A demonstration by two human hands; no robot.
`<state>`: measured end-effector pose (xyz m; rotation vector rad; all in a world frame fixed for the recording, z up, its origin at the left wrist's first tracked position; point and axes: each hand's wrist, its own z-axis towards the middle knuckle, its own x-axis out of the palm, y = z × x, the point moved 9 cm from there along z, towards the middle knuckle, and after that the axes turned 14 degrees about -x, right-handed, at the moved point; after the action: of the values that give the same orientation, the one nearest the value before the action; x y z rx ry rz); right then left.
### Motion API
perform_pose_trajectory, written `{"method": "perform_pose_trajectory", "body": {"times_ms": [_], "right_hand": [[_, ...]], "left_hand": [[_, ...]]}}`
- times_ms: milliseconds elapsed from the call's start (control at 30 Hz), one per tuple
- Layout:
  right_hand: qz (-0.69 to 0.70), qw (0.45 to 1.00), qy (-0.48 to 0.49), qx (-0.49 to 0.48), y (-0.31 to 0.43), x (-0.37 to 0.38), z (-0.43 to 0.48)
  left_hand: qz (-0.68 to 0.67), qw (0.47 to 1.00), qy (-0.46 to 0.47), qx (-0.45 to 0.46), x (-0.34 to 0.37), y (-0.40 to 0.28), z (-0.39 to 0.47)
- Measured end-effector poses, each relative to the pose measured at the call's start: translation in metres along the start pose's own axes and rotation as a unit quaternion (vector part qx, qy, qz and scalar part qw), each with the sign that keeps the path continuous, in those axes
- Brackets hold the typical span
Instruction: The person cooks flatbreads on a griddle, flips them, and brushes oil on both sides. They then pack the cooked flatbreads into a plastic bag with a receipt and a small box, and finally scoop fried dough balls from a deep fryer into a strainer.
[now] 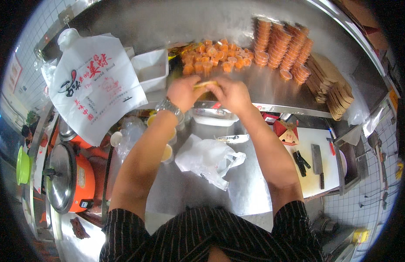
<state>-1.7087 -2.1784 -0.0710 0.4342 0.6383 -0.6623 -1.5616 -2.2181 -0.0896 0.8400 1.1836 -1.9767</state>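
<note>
My left hand [184, 93], with a metal-banded watch [169, 108] on its wrist, and my right hand [233, 95] meet in front of the steel shelf. Between their fingertips they pinch a small, thin yellowish thing [205, 84]; blur keeps me from telling exactly what it is. Below them a white plastic bag [202, 154] lies crumpled on the steel counter [186, 193]. Wrapped utensils [233, 139] lie just beyond the bag. A white tray [215, 121] holding packets sits under the shelf edge. Cups with yellow contents [167, 153] stand beside my left forearm, partly hidden by it.
Small orange-filled cups [218, 54] lie heaped on the shelf, near tall stacks of lidded orange tubs [281, 46] and brown paper bags [333, 85]. Printed plastic bags [94, 85] hang left, above an orange cooker [81, 180]. Right, a cleaver [317, 160] lies on a white cutting board [307, 177].
</note>
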Motion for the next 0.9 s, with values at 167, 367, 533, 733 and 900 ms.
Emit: {"method": "perform_pose_trajectory", "body": {"times_ms": [167,367,533,733,900], "right_hand": [[0.051,0.993,-0.080,0.070,-0.035,0.001,0.023],[0.054,0.988,-0.010,0.142,-0.059,0.029,0.015],[0.139,0.980,-0.130,0.059,-0.054,0.023,0.017],[0.148,0.966,-0.212,0.028,-0.066,0.014,0.009],[0.252,0.922,-0.231,0.180,-0.098,0.019,-0.013]], "left_hand": [[-0.122,0.987,-0.084,-0.062,-0.009,0.015,0.018],[-0.122,0.988,-0.056,-0.082,0.021,0.023,0.020],[-0.133,0.987,-0.073,-0.051,0.022,0.017,0.025],[-0.135,0.989,-0.048,-0.043,0.026,0.011,0.025],[-0.136,0.988,-0.056,-0.044,0.024,0.009,0.024]]}}
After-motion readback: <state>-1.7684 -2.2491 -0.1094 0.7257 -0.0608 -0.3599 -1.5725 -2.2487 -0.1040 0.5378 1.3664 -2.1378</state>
